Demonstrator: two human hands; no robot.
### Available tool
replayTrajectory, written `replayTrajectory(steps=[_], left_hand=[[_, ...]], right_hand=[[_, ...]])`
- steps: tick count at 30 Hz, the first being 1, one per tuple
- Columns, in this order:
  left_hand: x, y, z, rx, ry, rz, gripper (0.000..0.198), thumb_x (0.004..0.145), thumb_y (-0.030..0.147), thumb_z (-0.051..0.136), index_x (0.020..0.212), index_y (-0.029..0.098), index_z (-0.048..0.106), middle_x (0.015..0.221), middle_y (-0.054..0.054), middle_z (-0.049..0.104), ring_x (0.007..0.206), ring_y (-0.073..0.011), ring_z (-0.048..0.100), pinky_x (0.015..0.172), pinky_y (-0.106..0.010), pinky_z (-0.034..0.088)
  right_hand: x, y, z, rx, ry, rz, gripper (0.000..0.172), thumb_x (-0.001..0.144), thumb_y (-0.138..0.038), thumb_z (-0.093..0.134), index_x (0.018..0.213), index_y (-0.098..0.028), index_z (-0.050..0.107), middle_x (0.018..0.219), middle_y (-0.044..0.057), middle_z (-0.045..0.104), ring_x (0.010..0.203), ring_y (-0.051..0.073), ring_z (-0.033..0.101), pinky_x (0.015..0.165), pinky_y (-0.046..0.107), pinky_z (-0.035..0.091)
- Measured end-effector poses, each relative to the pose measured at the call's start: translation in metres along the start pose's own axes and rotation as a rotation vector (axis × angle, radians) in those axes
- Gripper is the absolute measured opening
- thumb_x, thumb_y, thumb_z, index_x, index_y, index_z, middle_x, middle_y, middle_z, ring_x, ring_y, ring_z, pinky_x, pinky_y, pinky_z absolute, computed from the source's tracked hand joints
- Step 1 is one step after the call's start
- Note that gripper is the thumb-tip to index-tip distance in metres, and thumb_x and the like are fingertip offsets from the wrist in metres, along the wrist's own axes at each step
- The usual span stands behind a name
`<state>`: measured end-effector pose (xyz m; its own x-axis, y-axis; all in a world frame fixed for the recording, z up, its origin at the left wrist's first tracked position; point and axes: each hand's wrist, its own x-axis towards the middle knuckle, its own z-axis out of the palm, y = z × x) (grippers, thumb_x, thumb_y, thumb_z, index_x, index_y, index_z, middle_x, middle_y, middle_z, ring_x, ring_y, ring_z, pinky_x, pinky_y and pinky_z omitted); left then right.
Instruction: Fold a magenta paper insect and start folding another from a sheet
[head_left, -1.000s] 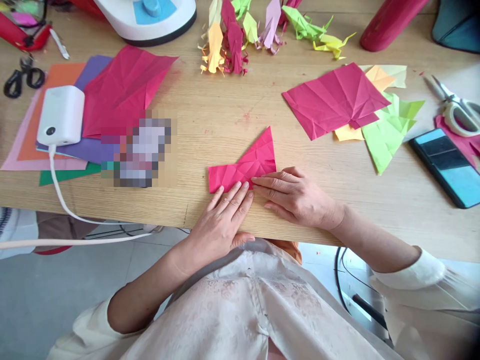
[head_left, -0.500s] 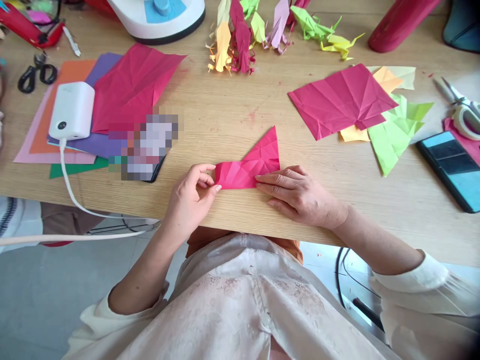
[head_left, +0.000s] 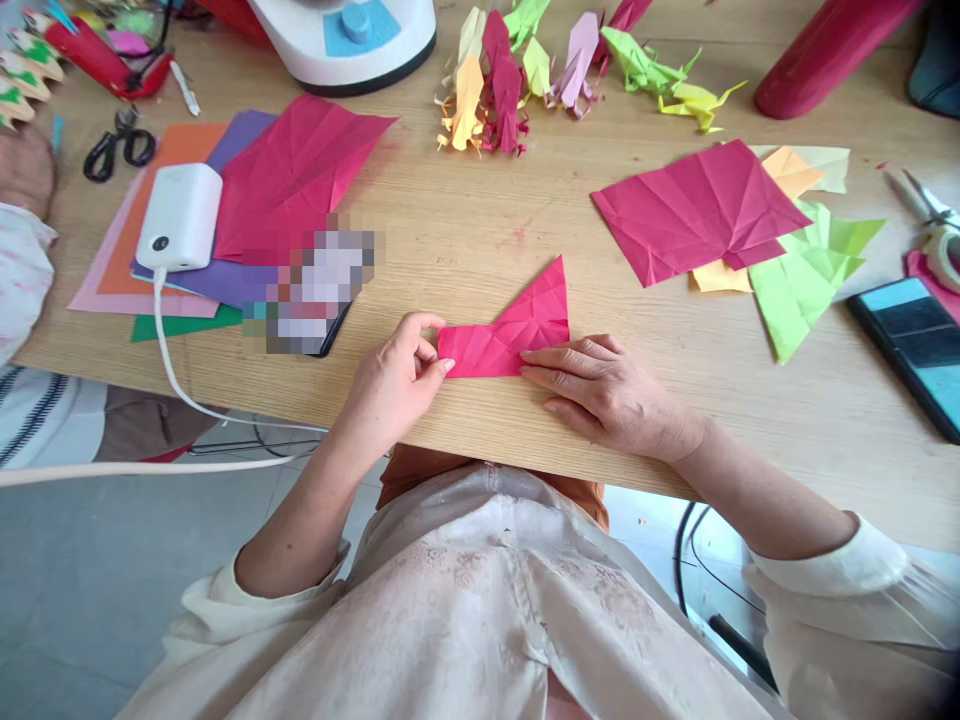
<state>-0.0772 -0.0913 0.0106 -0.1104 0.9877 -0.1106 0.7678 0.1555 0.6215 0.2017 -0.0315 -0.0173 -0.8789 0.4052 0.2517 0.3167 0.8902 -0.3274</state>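
Note:
A pink-red sheet of creased origami paper (head_left: 484,350), folded into a band with a triangular flap standing out at its far right, lies near the table's front edge. My left hand (head_left: 401,375) pinches the band's left end between thumb and fingers. Across from it, my right hand (head_left: 611,395) rests palm down, its stretched fingers pressing on the band's lower right part. Those fingers cover the paper's right corner.
Left are coloured sheets (head_left: 300,170), a white power bank (head_left: 180,217), a phone (head_left: 330,335) and black scissors (head_left: 118,148). Folded paper figures (head_left: 504,95) stand at the back. Creased sheets (head_left: 697,210) and another phone (head_left: 911,340) lie right. Someone's hand (head_left: 26,170) shows far left.
The camera view has swung slightly left, so everything sits further right. The paper's left end looks flatter and squarer. Both hands keep nearly the same places on it.

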Motion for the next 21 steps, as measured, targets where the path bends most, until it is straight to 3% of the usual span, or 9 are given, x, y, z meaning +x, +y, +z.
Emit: replayTrajectory(steps=[8,13,15,18,21], left_hand=[[0.005,0.004,-0.009,0.073,-0.114,0.059,0.026,0.091,0.02,0.06,0.117,0.023,0.06,0.081,0.004,0.066,0.074,-0.0157,0.062,0.069,-0.028,0.042],[0.006,-0.001,-0.008,0.155,-0.089,0.123,0.029,0.091,0.018,0.06,0.12,0.021,0.06,0.082,0.002,0.066,0.077,-0.0171,0.064,0.071,-0.03,0.046],[0.0,0.0,-0.004,0.243,0.024,0.224,0.026,0.093,0.016,0.058,0.118,0.019,0.063,0.093,-0.003,0.069,0.085,-0.0193,0.066,0.077,-0.033,0.049],[-0.016,0.005,0.009,0.432,0.183,0.493,0.026,0.099,0.015,0.051,0.12,0.018,0.066,0.113,-0.009,0.072,0.104,-0.0245,0.068,0.093,-0.041,0.049],[-0.034,0.009,0.028,0.508,0.094,0.771,0.037,0.102,0.015,0.048,0.138,0.015,0.059,0.136,-0.01,0.068,0.13,-0.026,0.06,0.112,-0.044,0.041]], right_hand=[[0.001,0.0,-0.001,-0.021,-0.015,-0.004,0.041,0.106,-0.03,0.046,0.142,-0.018,0.06,0.144,0.013,0.062,0.113,0.029,0.061,0.093,0.045,0.039],[0.001,0.0,0.0,-0.031,-0.016,-0.014,0.042,0.106,-0.03,0.045,0.143,-0.015,0.059,0.143,0.014,0.063,0.113,0.029,0.06,0.091,0.046,0.038],[0.001,0.0,0.0,-0.029,-0.013,-0.015,0.042,0.106,-0.03,0.045,0.142,-0.015,0.06,0.142,0.014,0.063,0.111,0.029,0.06,0.09,0.046,0.038],[0.001,0.0,0.001,-0.022,-0.004,-0.014,0.042,0.105,-0.03,0.046,0.142,-0.015,0.06,0.142,0.014,0.063,0.109,0.03,0.06,0.089,0.046,0.039],[0.002,0.0,0.001,-0.009,0.001,-0.009,0.043,0.105,-0.029,0.047,0.145,-0.018,0.058,0.141,0.013,0.064,0.11,0.03,0.06,0.091,0.047,0.039]])
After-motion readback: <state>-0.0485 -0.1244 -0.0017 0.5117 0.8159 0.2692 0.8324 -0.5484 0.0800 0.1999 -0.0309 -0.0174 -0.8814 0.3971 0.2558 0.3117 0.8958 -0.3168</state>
